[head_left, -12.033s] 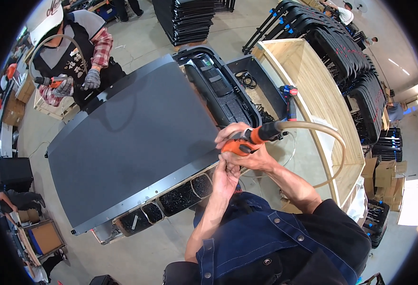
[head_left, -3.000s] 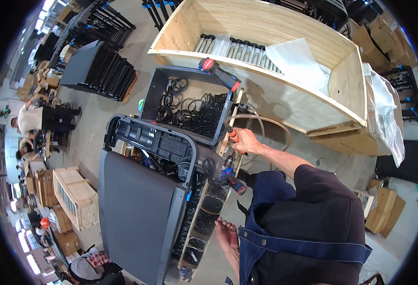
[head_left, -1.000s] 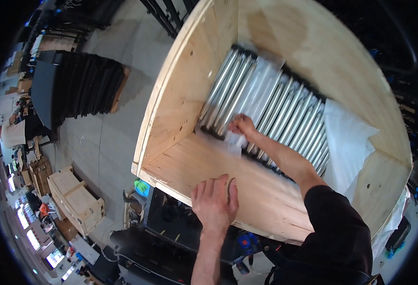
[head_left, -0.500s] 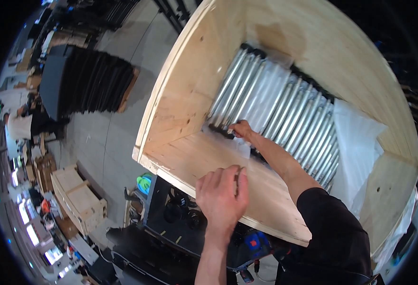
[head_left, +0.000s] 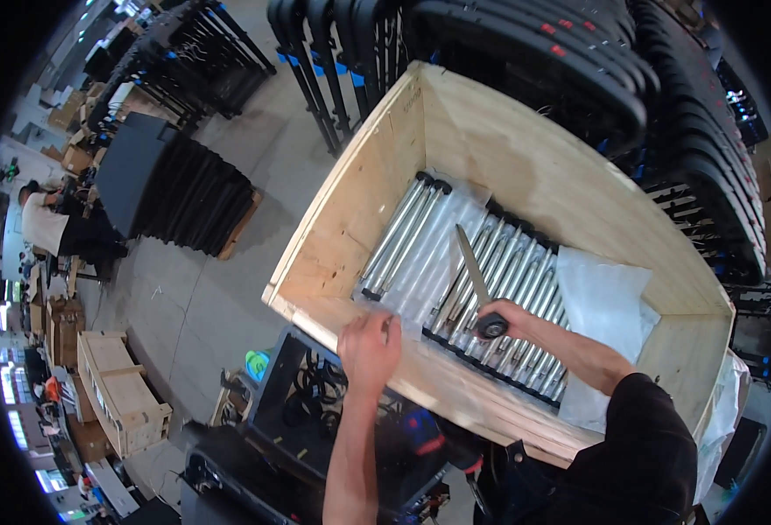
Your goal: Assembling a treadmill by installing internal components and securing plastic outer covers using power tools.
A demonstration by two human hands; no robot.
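A large open plywood crate (head_left: 333, 214) holds rows of silver metal tubes (head_left: 385, 232) with black ends. My right hand (head_left: 510, 317) is closed round the black end of one metal tube (head_left: 471, 258), raised above the rows and tilted, its bare end pointing up and left toward the far wall. On the crate's near rim lies my left hand (head_left: 370, 350), its fingers curled over the edge. Clear plastic wrap (head_left: 442, 236) covers some tubes left of the lifted one. A white foam sheet (head_left: 604, 293) lies at the right inside the crate.
Black equipment frames (head_left: 525, 61) stand close behind the crate. Stacked black panels (head_left: 184, 179) sit on the floor at left, near a smaller wooden crate (head_left: 123, 394). A black tray (head_left: 315, 394) with cables adjoins the near wall. Another person (head_left: 49, 219) works far left.
My right hand has lifted a metal tube out of the row and moved right with it. My left hand stays at the near rim. The view has shifted, showing more behind the crate.
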